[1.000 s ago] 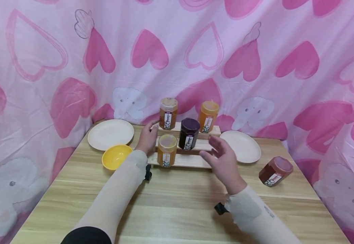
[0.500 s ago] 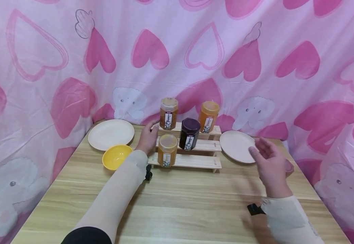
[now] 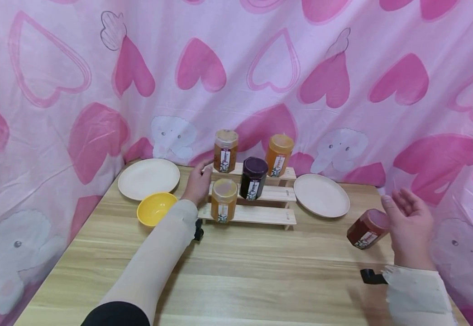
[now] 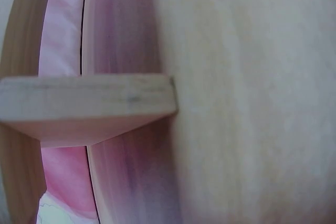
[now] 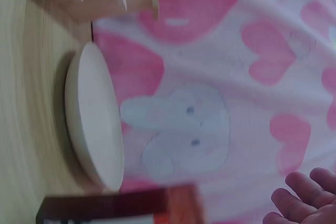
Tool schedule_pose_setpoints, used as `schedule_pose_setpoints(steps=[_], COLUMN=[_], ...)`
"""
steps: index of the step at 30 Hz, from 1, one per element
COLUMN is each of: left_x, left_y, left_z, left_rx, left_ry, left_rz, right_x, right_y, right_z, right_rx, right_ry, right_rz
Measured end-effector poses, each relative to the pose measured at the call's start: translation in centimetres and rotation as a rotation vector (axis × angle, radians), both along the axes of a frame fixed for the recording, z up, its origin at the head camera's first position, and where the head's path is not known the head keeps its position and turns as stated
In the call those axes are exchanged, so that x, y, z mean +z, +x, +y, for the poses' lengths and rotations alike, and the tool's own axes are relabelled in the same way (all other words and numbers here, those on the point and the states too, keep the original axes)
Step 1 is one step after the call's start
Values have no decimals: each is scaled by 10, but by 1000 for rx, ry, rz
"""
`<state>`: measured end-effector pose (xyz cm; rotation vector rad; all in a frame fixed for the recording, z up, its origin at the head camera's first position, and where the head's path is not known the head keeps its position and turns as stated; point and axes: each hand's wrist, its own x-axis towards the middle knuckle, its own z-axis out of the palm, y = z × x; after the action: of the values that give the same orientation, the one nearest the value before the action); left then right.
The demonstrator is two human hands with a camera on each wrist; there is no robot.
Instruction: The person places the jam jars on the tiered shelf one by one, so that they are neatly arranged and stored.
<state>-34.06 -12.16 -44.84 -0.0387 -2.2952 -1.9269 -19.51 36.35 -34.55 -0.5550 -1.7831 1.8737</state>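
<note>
My left hand (image 3: 198,183) is at the left end of a three-tier wooden shelf (image 3: 260,214), its thumb and fingers gripping the top board's end. The left wrist view shows a board end (image 4: 89,98) close up, without fingers. My right hand (image 3: 413,231) is raised just right of a dark red jar (image 3: 368,229) on the table, fingers loosely bent and holding nothing. On the shelf stand an amber jar (image 3: 226,151) and an orange jar (image 3: 279,155) on top, a dark purple jar (image 3: 253,178) in the middle and a yellow jar (image 3: 224,200) at the bottom.
A yellow bowl (image 3: 156,209) and a pale plate (image 3: 148,179) sit left of the shelf. Another pale plate (image 3: 322,195) lies to its right, near the dark red jar. A pink heart-patterned curtain (image 3: 199,68) hangs behind the wooden table (image 3: 236,280).
My right hand has moved right, from beside the shelf, past the second plate and across the dark red jar to its right side. My left hand has stayed at the shelf's end.
</note>
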Motion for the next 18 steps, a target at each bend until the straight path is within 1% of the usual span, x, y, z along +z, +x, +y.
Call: schedule_pose_setpoints(steps=[3, 8, 9, 13, 15, 16, 18], left_x=[0, 1, 1, 1, 1, 1, 1], left_y=[0, 1, 1, 0, 0, 1, 1], left_z=[0, 1, 1, 0, 0, -1, -1], left_rx=[6, 3, 0, -1, 2, 2, 4], left_ry=[-11, 1, 7, 20, 19, 19, 21], left_rz=[2, 0, -1, -9, -15, -17, -20], right_x=[-7, -20, -23, -37, -44, -47, -52], right_y=[-1, -1, -1, 0, 0, 0, 0], right_z=[12, 31, 35, 49, 54, 57, 61], right_rx=[1, 74, 89, 176, 225, 246, 284], right_ry=[17, 112, 142, 387, 485, 526, 534], right_rz=[-50, -104, -126, -271, -333, -357, -380])
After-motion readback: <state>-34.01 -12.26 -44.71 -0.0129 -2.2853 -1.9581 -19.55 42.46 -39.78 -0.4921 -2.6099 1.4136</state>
